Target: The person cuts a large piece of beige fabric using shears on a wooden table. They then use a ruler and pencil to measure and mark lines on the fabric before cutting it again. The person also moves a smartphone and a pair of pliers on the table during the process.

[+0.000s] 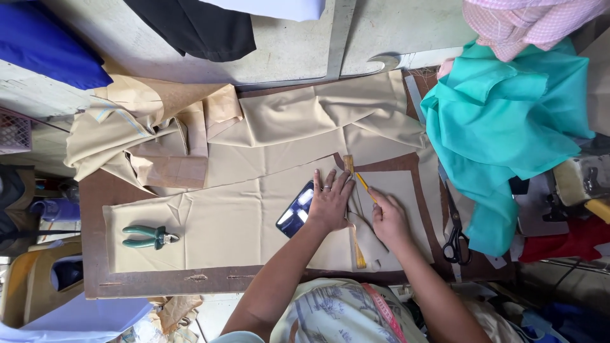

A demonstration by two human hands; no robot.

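While both hands work on the beige cloth (pixel 241 216):
Left hand (pixel 330 202): flat, pinning the wooden ruler (pixel 353 209).
Right hand (pixel 389 216): pinching a yellow pencil (pixel 362 183).
Pliers (pixel 149 237): nine o'clock.
Scissors (pixel 455 235): three o'clock.

A tailoring workshop: beige fabric (pixel 254 216) is spread across the counter (pixel 92 254) mid-frame, black scissors (pixel 455 236) lie at right, teal cloth (pixel 502 127) is heaped upper right, green pliers (pixel 147 237) sit lower left, and a sewing machine (pixel 581 181) shows at the right edge.
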